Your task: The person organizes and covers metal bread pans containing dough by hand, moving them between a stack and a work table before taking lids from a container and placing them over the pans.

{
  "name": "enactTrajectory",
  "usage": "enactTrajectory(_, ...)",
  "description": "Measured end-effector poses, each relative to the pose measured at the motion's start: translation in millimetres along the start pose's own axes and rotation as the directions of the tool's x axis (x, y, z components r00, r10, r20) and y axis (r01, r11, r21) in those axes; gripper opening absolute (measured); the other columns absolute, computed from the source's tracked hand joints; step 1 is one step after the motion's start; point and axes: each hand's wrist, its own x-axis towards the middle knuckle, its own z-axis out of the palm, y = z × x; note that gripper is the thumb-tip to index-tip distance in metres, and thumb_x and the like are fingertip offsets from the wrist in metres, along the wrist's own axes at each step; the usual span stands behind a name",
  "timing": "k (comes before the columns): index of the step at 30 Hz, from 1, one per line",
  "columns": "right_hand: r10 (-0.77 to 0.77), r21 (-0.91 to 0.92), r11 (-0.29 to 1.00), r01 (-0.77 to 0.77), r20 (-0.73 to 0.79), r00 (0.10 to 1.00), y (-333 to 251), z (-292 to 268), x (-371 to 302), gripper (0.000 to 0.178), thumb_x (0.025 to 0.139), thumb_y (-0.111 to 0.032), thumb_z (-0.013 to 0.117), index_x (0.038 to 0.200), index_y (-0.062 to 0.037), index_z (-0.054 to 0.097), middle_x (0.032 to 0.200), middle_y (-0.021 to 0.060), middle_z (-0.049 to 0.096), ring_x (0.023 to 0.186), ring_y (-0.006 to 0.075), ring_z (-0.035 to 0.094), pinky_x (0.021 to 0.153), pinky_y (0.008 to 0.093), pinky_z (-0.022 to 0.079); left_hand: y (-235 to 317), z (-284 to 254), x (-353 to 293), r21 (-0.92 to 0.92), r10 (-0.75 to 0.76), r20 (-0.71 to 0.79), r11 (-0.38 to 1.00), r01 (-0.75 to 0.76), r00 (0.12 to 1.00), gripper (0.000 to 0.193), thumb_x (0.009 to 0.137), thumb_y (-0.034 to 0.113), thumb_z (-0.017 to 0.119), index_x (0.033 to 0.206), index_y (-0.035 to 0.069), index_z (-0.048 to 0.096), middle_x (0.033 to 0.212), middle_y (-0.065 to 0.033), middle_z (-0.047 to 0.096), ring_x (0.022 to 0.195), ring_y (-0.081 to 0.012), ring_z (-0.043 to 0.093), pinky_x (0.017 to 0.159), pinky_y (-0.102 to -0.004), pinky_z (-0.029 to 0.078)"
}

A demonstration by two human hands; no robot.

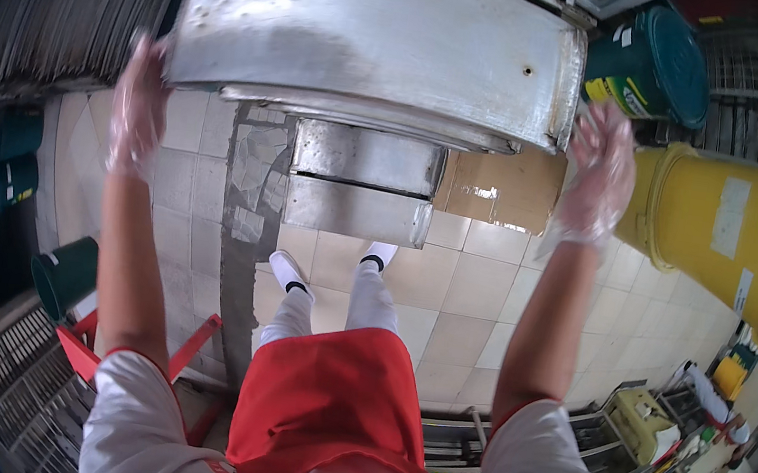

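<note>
A wide, dented metal tray (367, 39) spans the top middle, its bare silvery face toward me. My left hand (141, 105), in a clear plastic glove, is at the tray's left end with the fingers pointing up along its edge. At the opposite end, my right hand (598, 170), gloved the same way, has its fingers bent against the edge. The two hands hold the tray between them; parts of the fingertips are hard to make out. More thin metal edges show just under the tray. Below it, smaller metal boxes (358, 210) sit near my feet.
A flattened cardboard piece (501, 186) lies beside the boxes. To the right stand a yellow bin (689, 206) and a dark green bucket (655, 67). Stacked thin sheets (74, 5) rise at left. A red frame (192, 346) is behind my left arm; another person (708, 395) is far right.
</note>
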Motion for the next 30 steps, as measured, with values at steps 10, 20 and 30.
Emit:
enactTrajectory(10, 0.298, -0.456, 0.881, -0.127, 0.325, 0.897, 138, -146, 326, 0.091, 0.085, -0.058, 0.072, 0.14, 0.0109, 0.05, 0.143, 0.025, 0.053, 0.132, 0.0324, 0.05, 0.109, 0.0413, 0.038, -78, 408, 16, 0.622, -0.088, 0.099, 0.783, 0.007, 0.991, 0.069, 0.095, 0.061, 0.058, 0.13, 0.001, 0.058, 0.117, -0.0097, 0.061, 0.105, -0.0204, 0.052, 0.094, -0.0335, 0.039)
enactTrajectory(20, 0.219, -0.514, 0.858, -0.01, 0.347, 0.912, 65, -271, 177, 0.066, 0.088, -0.038, 0.077, 0.135, 0.004, 0.054, 0.119, 0.0156, 0.066, 0.107, 0.0231, 0.063, 0.096, 0.0363, 0.049, -145, 366, -121, 0.549, 0.045, -0.038, 0.835, -0.017, 0.998, 0.07, 0.091, 0.054, 0.068, 0.13, -0.003, 0.061, 0.117, -0.0168, 0.069, 0.108, -0.0253, 0.065, 0.099, -0.0403, 0.048)
enactTrajectory(30, 0.576, -0.615, 0.695, -0.373, 0.165, 0.801, 269, -358, 8, 0.089, 0.076, -0.034, 0.089, 0.135, 0.0134, 0.043, 0.121, 0.0249, 0.065, 0.113, 0.0307, 0.063, 0.101, 0.0389, 0.049, -310, 287, -285, 0.416, -0.366, 0.088, 0.859, 0.3, 0.927, 0.035, 0.092, 0.016, 0.075, 0.118, -0.003, 0.063, 0.107, -0.0083, 0.07, 0.094, -0.0145, 0.064, 0.088, -0.0313, 0.051)
